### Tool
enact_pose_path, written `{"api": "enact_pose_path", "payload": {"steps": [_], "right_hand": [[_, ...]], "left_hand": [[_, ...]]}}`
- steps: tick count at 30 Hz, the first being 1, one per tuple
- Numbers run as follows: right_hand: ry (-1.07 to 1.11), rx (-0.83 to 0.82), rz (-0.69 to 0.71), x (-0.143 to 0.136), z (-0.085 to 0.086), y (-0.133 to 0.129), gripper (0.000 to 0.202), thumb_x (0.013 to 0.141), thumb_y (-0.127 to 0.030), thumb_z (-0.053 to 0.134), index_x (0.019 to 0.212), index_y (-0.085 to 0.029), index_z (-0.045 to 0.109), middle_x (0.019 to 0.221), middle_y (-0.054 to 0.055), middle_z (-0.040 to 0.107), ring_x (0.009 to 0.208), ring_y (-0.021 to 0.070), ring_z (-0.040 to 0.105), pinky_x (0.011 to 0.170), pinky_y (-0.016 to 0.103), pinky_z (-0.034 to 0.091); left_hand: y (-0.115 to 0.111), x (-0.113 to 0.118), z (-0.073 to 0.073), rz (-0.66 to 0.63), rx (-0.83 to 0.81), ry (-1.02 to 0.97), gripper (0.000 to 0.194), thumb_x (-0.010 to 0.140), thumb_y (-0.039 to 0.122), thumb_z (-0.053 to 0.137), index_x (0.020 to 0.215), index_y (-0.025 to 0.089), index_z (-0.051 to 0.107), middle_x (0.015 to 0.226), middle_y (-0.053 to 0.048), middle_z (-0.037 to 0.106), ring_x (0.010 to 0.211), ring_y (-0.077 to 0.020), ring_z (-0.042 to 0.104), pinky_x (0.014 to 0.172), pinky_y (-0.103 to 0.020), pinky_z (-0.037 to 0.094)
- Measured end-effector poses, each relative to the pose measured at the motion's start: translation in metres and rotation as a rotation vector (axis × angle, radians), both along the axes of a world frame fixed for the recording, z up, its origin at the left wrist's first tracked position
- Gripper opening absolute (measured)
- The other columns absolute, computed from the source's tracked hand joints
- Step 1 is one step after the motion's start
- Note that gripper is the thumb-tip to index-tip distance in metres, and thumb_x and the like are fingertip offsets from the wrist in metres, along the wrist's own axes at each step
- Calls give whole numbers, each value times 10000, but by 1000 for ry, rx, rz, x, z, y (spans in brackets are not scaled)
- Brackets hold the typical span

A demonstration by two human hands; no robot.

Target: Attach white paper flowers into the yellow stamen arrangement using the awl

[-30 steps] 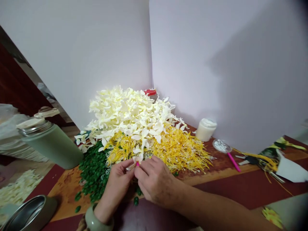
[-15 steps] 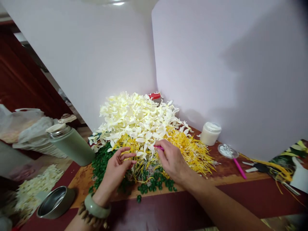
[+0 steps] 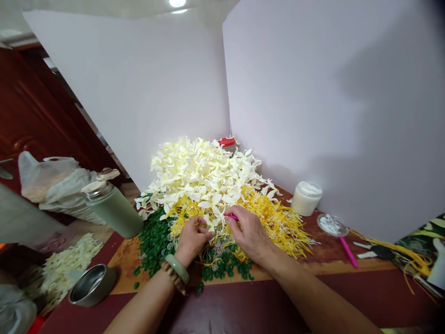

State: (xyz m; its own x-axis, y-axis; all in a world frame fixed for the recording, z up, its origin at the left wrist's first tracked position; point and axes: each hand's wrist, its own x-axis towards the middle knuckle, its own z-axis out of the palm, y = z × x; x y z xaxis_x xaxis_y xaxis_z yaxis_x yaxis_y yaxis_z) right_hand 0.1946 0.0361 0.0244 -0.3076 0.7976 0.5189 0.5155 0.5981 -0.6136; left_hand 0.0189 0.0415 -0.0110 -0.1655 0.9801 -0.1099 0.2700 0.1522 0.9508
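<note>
My left hand (image 3: 194, 239), with a pale green bangle (image 3: 178, 268) and a beaded bracelet at the wrist, is closed, thumb and fingertips pinched at a petal of a white flower (image 3: 210, 221). Across from it, my right hand (image 3: 251, 234) grips a slim pink tool (image 3: 232, 216) whose tip points left toward the flower; most of the tool is hidden in the palm. Behind both hands rises a heap of white flowers (image 3: 198, 167). Yellow thread-like stamens (image 3: 278, 225) spread in front of the heap, and small green bead-like pieces (image 3: 155, 241) lie at the left and below the hands.
A green thermos (image 3: 116, 213) and a metal bowl (image 3: 92, 285) stand on the left. To the right are a white-filled jar (image 3: 307, 198), a small dish of white paste (image 3: 332, 225), a pink stick (image 3: 348, 253) and scissors (image 3: 382, 252). White panels (image 3: 295, 93) enclose the back.
My left hand has moved right and its spread fingers have closed at the white flower. My right hand stays nearly in place with the pink tool. The head view has shifted slightly.
</note>
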Motion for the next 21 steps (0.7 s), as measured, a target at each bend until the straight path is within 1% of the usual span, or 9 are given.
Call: {"api": "enact_pose_path", "payload": {"steps": [3, 6, 8, 10, 12, 15, 18, 21], "right_hand": [[65, -12, 39, 1, 3, -1, 132, 838, -151, 402, 862, -182, 527, 805, 25, 571, 743, 145, 514, 696, 270, 388], [170, -66, 81, 1, 8, -4, 120, 835, -173, 418, 855, -181, 536, 780, 15, 570, 711, 132, 516, 662, 254, 398], [241, -123, 107, 1, 11, -6, 114, 828, -185, 429, 845, -178, 541, 754, 7, 564, 685, 122, 514, 630, 240, 404], [310, -183, 141, 0, 13, -7, 107, 818, -186, 436, 841, -175, 540, 742, 1, 557, 669, 114, 511, 606, 227, 408], [371, -228, 177, 0, 13, -7, 96, 801, -174, 446, 838, -174, 535, 739, -3, 551, 661, 109, 507, 590, 220, 410], [406, -242, 208, -1, 13, -6, 82, 777, -155, 460, 811, -172, 532, 729, -4, 544, 663, 110, 504, 591, 220, 413], [356, -214, 189, -2, 12, -6, 90, 768, -131, 458, 787, -174, 535, 724, -4, 549, 673, 115, 514, 607, 227, 417], [237, -115, 134, -3, 11, -5, 121, 783, -120, 444, 797, -175, 551, 760, 12, 576, 702, 125, 533, 646, 247, 422]], "left_hand": [[-18, -3, 9, 21, -57, -224, 451, 489, 230, 751, 847, 185, 481, 636, 29, 611, 529, -102, 542, 506, -205, 402], [-40, -11, 23, 10, -154, -496, 454, 546, 218, 741, 949, 168, 538, 766, -13, 639, 606, -91, 562, 551, -188, 420], [-51, -17, 31, 0, -169, -580, 409, 597, 216, 715, 976, 152, 576, 842, -38, 642, 638, -82, 557, 587, -182, 431], [-56, -21, 36, 31, -140, -603, 393, 612, 211, 706, 982, 143, 590, 873, -47, 638, 644, -79, 553, 590, -181, 433], [-53, -23, 39, 86, -69, -568, 412, 586, 201, 725, 968, 136, 588, 781, -22, 624, 605, -75, 539, 548, -175, 417], [-39, -21, 41, 123, 69, -492, 447, 539, 195, 749, 945, 130, 573, 616, 42, 554, 532, -61, 506, 514, -168, 393], [-22, -14, 41, 130, 182, -456, 422, 485, 179, 769, 854, 127, 570, 581, 63, 529, 533, -59, 509, 554, -179, 409], [-12, -9, 40, 111, 179, -450, 400, 455, 181, 779, 797, 121, 581, 591, 42, 561, 565, -86, 540, 601, -213, 434]]}}
